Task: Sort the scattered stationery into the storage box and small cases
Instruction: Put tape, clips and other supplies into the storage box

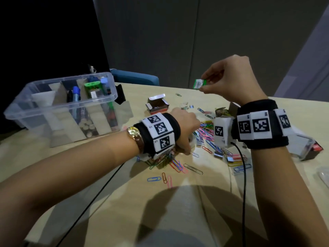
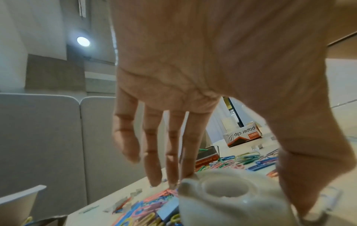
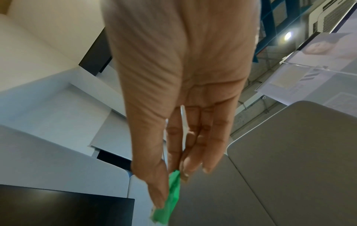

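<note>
My right hand [image 1: 203, 83] is raised above the far side of the table and pinches a small green box [image 1: 197, 84] between thumb and fingers; the right wrist view shows the green box [image 3: 170, 211] at the tips of that hand [image 3: 168, 186]. My left hand [image 1: 188, 139] is low over a heap of coloured paper clips [image 1: 206, 131]. There, index finger and thumb of the left hand [image 2: 247, 194] grip a white rounded object [image 2: 224, 203] with a hole in its top. The clear storage box [image 1: 17, 111] stands at the left with pens and markers in its compartments.
An open red-and-white paper clip box [image 1: 156, 104] lies beyond the heap, also in the left wrist view [image 2: 243, 136]. A clear small case [image 1: 300, 147] sits at the right edge. Loose clips [image 1: 154, 179] and staple strips [image 1: 219, 155] lie about. A black cable [image 1: 243, 175] crosses the table.
</note>
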